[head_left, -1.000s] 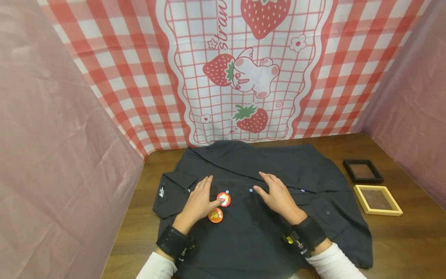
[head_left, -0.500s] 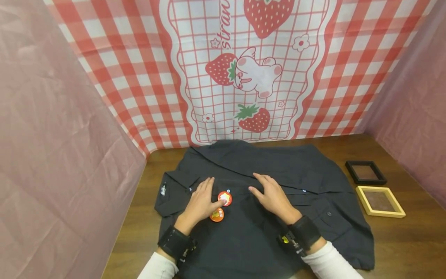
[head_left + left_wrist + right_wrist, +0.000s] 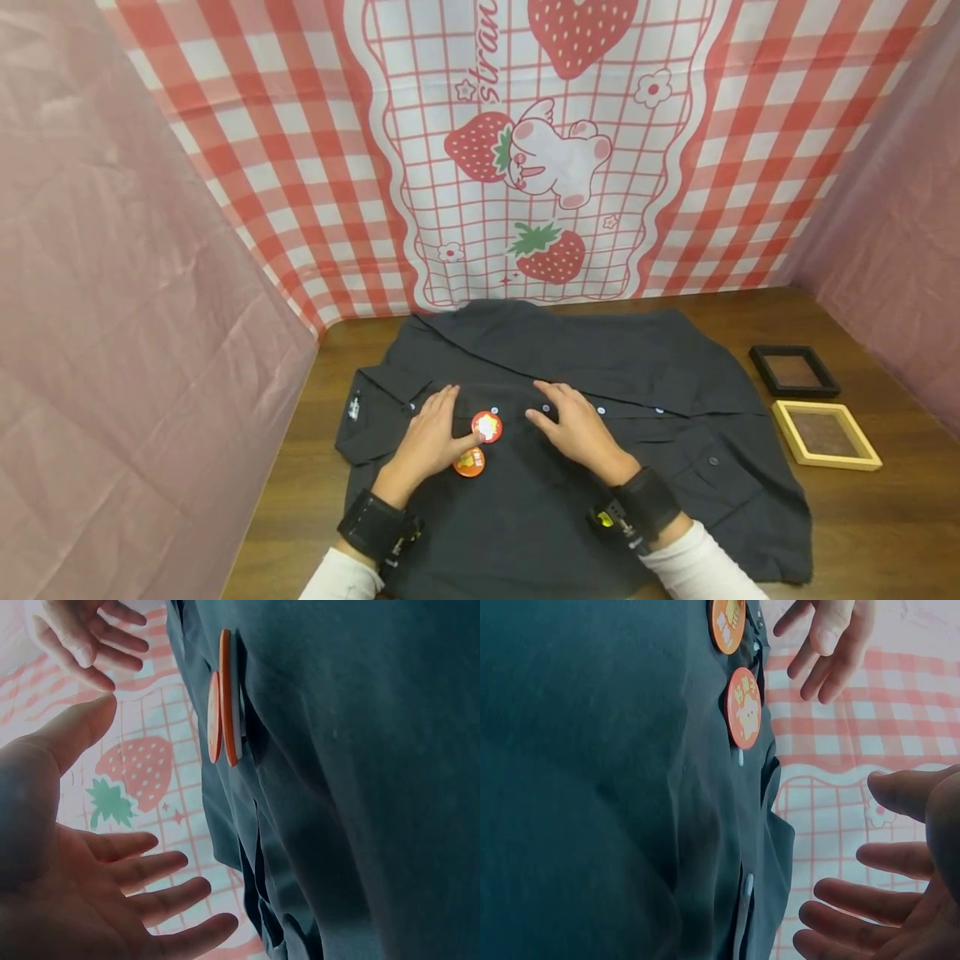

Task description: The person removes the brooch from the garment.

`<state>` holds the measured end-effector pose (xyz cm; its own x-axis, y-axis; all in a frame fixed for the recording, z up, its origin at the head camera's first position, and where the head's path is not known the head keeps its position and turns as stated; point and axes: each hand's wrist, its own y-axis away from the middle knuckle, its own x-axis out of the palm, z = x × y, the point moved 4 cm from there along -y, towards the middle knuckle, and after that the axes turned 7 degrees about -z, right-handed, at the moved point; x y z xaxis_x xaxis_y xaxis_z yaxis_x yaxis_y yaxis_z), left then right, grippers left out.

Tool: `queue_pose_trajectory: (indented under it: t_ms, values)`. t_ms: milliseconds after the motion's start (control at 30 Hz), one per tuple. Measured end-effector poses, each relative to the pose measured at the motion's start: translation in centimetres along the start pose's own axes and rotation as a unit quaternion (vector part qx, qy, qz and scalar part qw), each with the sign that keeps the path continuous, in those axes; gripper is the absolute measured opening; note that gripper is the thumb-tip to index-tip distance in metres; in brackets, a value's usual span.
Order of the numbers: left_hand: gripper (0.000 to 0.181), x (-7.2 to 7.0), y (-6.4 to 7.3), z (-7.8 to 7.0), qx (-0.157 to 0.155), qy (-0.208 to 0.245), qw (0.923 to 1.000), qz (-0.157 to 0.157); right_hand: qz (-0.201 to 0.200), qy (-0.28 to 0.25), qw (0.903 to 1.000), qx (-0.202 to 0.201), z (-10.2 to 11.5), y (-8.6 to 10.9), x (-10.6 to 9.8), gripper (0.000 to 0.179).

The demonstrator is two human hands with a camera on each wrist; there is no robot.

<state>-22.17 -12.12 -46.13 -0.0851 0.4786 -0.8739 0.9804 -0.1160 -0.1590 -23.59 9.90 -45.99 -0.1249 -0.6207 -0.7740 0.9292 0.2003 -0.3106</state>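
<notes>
A dark button-up shirt (image 3: 517,517) lies spread on the table, its collar toward the left. Two round pin badges rest on it: a red badge (image 3: 487,427) near the button line and an orange badge (image 3: 469,462) just in front of it. My left hand (image 3: 429,437) hovers over the shirt beside the badges, fingers extended; both wrist views show it raised off the cloth. To the right of the badges, my right hand (image 3: 581,429) is also held above the shirt with its fingers spread, holding nothing.
At the right stand a black frame (image 3: 795,371) and a pale yellow frame (image 3: 827,435) on the wooden table (image 3: 885,517). A red checked strawberry cloth (image 3: 555,167) hangs behind. Pink cloth (image 3: 142,333) walls the left side, and another the right.
My right hand has shifted a little to the left, closer to the badges. The left hand stays nearly in place. The whole view has moved slightly; the badges lie as before.
</notes>
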Motion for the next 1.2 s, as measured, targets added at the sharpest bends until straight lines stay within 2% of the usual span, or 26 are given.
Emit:
queue_pose_trajectory:
  t_ms: [100,333,700,933,1200]
  values:
    - [0.084,0.0,0.0,0.1,-0.006,0.006,1.0000,0.004,-0.003,-0.008,1.0000,-0.001,0.1,0.1,0.3,0.054]
    - [0.085,0.3,0.2,0.1,0.005,0.008,0.9996,0.027,-0.010,-0.010,0.9999,0.000,0.4,0.4,0.5,0.053]
    - [0.103,0.6,0.3,0.0,-0.009,0.012,0.9987,0.048,0.001,-0.011,0.9999,-0.012,0.9,-0.1,1.3,0.053]
    - [0.104,0.6,0.7,-0.2,-0.007,0.017,0.9973,0.071,0.005,-0.005,0.9998,-0.020,1.2,-0.1,1.8,0.052]
    - [0.102,1.0,1.0,0.0,-0.017,0.019,0.9966,0.079,0.014,-0.018,0.9995,-0.021,1.4,0.1,2.8,0.049]
